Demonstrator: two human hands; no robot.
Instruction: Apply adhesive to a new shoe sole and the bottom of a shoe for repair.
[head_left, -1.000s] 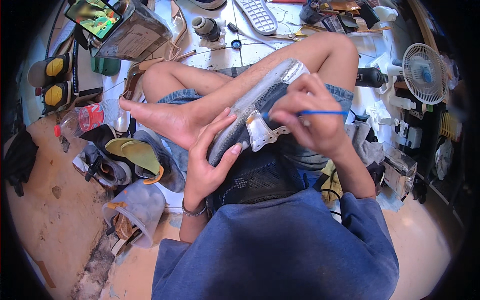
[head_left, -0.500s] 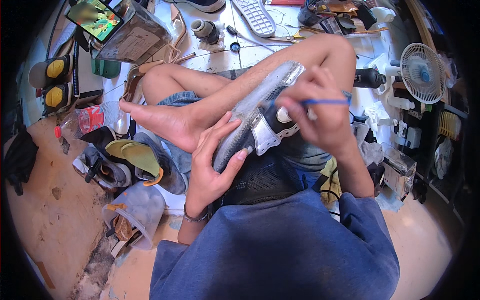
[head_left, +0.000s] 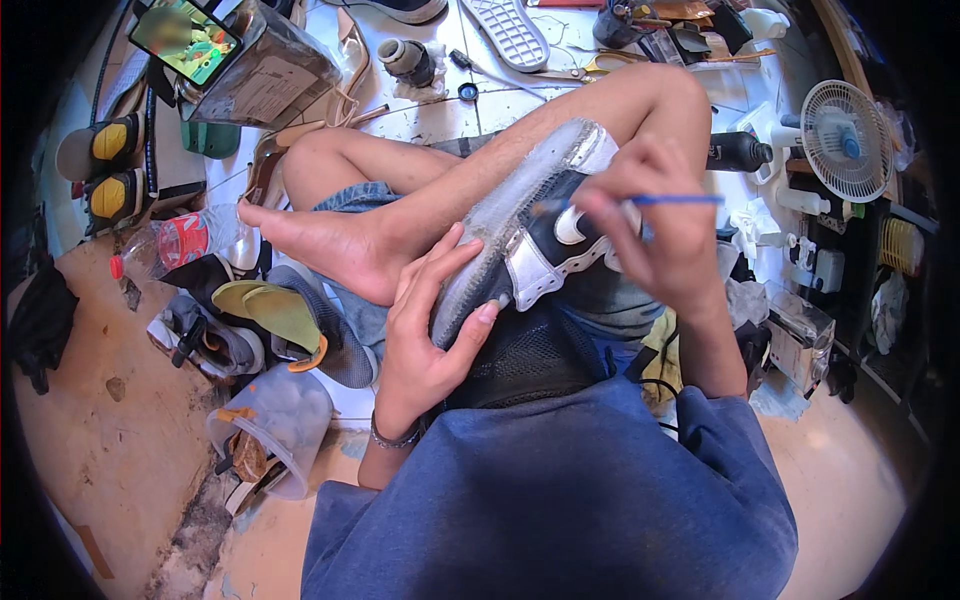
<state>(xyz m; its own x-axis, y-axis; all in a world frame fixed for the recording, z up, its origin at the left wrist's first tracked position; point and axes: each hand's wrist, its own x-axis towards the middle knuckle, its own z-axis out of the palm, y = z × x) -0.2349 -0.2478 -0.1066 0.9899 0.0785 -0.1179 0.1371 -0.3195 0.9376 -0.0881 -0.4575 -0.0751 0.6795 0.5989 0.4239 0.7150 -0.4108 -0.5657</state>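
A black and white shoe (head_left: 530,268) lies on its side across my lap. Its sole-less underside is greyish and rough and faces up and to the left. My left hand (head_left: 425,335) grips the heel end, fingers spread over the underside and thumb on the black side. Closed around a thin blue-handled brush (head_left: 685,200), my right hand (head_left: 650,225) is above the white toe part, slightly blurred. The brush's tip points left, at the black upper near the border with the underside; whether it touches I cannot tell.
Beyond my bare leg are an open dark jar (head_left: 408,62), its round cap (head_left: 467,92), a loose white sole (head_left: 505,35) and scissors (head_left: 600,68). Left are a plastic bottle (head_left: 185,240), insoles and shoes, and a clear bucket (head_left: 290,425). A white fan (head_left: 847,140) stands right.
My right hand has shifted slightly right with the brush, whose handle now sits farther right. The shoe has tilted a little, and my left hand keeps its grip.
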